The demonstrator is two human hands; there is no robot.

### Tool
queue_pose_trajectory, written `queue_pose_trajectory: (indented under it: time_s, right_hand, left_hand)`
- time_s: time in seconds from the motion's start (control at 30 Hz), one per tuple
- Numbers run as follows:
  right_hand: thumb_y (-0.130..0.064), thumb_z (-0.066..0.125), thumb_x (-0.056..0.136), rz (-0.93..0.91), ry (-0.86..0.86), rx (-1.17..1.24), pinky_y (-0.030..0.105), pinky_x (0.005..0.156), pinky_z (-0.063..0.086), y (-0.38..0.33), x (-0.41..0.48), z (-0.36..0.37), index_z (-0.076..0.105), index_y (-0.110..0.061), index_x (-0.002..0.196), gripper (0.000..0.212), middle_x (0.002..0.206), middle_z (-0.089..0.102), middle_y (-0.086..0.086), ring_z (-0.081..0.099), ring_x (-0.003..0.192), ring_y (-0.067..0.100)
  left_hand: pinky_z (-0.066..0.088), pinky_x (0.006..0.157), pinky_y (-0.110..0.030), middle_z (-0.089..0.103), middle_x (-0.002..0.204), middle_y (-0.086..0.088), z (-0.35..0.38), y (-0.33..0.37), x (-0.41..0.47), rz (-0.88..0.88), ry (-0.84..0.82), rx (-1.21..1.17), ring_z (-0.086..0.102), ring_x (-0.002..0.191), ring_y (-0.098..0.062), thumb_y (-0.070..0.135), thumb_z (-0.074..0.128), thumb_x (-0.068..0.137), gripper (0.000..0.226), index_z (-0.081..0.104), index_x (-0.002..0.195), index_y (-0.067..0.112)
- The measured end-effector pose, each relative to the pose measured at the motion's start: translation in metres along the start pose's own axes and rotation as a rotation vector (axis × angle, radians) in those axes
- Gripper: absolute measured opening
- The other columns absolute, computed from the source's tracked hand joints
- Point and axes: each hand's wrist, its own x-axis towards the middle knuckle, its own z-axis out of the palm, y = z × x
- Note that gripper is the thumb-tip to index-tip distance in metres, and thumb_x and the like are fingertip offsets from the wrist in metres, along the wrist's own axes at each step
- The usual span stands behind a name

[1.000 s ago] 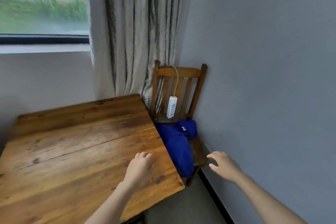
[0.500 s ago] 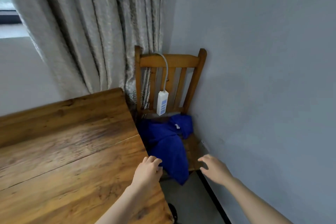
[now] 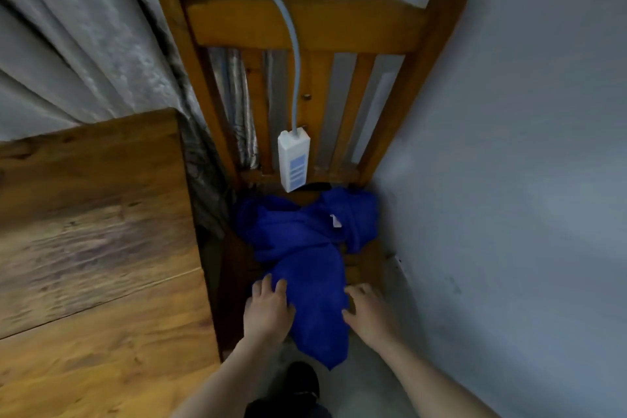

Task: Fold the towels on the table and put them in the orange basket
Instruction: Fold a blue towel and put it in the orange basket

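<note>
Pinch the blue towel at both borders of its hanging part and lift straight up off the chair seat. Keep clear of the white power strip dangling from the backrest, then carry across to the table for folding. Lies crumpled over the seat and drapes past its front edge. Touched on the left by the left hand, fingers spread and loose, and on the right by the right hand, fingers relaxed. Gripped by neither, by the look of it.
</note>
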Motion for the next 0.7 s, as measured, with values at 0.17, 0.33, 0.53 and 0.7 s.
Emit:
queue_pose_trajectory:
  time_s: [0.17, 0.33, 0.53, 0.7]
  right_hand:
    - [-0.036, 0.049, 0.093, 0.027, -0.022, -0.026, 0.031, 0.101, 0.040, 0.008, 0.049, 0.037, 0.019, -0.027, 0.146, 0.062, 0.151, 0.020, 0.003, 0.032, 0.133, 0.023]
    - [-0.028, 0.053, 0.090, 0.073, -0.102, 0.163, 0.028, 0.097, 0.044, 0.022, 0.080, 0.082, 0.013, -0.030, 0.148, 0.070, 0.153, 0.012, 0.006, 0.038, 0.129, 0.023]
    - [-0.008, 0.043, 0.093, 0.122, 0.042, 0.169, 0.028, 0.072, 0.047, 0.007, 0.061, 0.079, 0.058, -0.015, 0.111, 0.024, 0.120, 0.059, 0.003, 0.060, 0.097, 0.019]
    - [-0.014, 0.051, 0.088, 0.075, 0.269, 0.148, 0.025, 0.067, 0.038, -0.017, 0.014, 0.009, 0.061, -0.018, 0.104, 0.019, 0.107, 0.056, -0.006, 0.059, 0.099, 0.018]
  left_hand:
    - [0.029, 0.111, -0.045, 0.001, 0.156, -0.006, 0.049, -0.003, 0.050, -0.181, -0.011, -0.173, 0.011, 0.141, -0.032, 0.039, 0.046, 0.092, 0.071, 0.003, 0.147, 0.025]
    - [0.033, 0.105, -0.047, 0.011, 0.154, -0.008, 0.087, 0.001, 0.085, -0.274, -0.068, -0.394, 0.018, 0.138, -0.036, 0.042, 0.054, 0.088, 0.088, -0.008, 0.148, 0.023]
    - [0.051, 0.077, -0.035, 0.063, 0.095, -0.002, 0.077, 0.008, 0.063, -0.306, -0.007, -0.336, 0.060, 0.086, -0.022, 0.013, 0.041, 0.091, 0.013, 0.052, 0.090, 0.021]
    - [0.043, 0.065, -0.030, 0.066, 0.091, -0.006, 0.014, 0.013, 0.013, -0.239, 0.053, -0.487, 0.062, 0.085, -0.025, 0.017, 0.048, 0.088, 0.011, 0.058, 0.083, 0.017]
